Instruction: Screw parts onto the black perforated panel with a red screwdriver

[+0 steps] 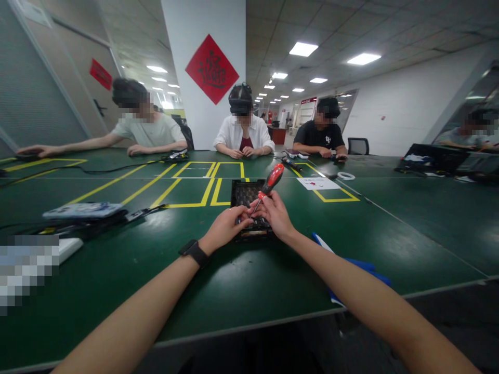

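In the head view, your right hand [277, 214] has its fingers closed round the lower part of a red-and-black-handled metal screwdriver [275, 177]; its long axis slants, the handle rising up and away to the right, the thin shaft running down and left toward your left hand [224, 227]; the right is thus the nearer hand to the handle, the left to the tip; your left fingers are bunched narrowly beside that tip, and you cannot tell whether they pinch a small part; the screwdriver is over a dark, shallow, rectangular case [242, 192] on the green table [187, 301], just in front of both hands; its handle looks glossy and bulbous, mostly red with black panels, while the shaft's end is hidden among your fingers.
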`<state>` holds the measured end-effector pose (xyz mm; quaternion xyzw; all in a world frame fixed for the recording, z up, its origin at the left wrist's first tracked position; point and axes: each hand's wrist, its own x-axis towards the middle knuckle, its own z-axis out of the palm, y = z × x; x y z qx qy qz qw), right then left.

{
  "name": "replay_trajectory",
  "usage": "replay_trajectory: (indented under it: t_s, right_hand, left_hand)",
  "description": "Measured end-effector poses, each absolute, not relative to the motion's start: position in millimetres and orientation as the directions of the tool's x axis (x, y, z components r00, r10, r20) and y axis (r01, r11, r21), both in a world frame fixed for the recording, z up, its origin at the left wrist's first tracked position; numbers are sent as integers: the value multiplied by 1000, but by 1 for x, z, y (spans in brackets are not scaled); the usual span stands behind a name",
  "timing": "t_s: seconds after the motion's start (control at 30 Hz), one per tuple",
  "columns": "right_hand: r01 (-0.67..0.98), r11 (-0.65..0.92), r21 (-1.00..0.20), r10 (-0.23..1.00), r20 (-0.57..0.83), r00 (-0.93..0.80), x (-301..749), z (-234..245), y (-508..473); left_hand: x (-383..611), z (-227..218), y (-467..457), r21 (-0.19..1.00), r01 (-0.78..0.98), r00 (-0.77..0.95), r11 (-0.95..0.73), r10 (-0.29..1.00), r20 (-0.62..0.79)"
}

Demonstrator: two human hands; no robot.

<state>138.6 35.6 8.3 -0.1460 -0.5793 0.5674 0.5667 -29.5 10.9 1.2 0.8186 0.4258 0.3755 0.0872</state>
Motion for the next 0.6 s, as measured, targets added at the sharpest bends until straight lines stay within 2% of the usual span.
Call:
replay_trajectory:
  t_s: [0.2, 0.43, 0.6]
  right_hand:
    - [-453, 328, -829, 807, 496, -322, 137, 12, 33]
    - [-469, 317, -824, 808, 494, -322, 138, 10, 36]
    - [-485, 262, -834, 811, 463, -359, 138, 5, 39]
  left_hand:
    - [-29, -5, 16, 557, 572, 326, -602, 790, 519]
    - [-31, -2, 15, 489, 605, 331, -628, 757, 563]
    - [-33, -3, 17, 509, 589, 361, -628, 767, 530]
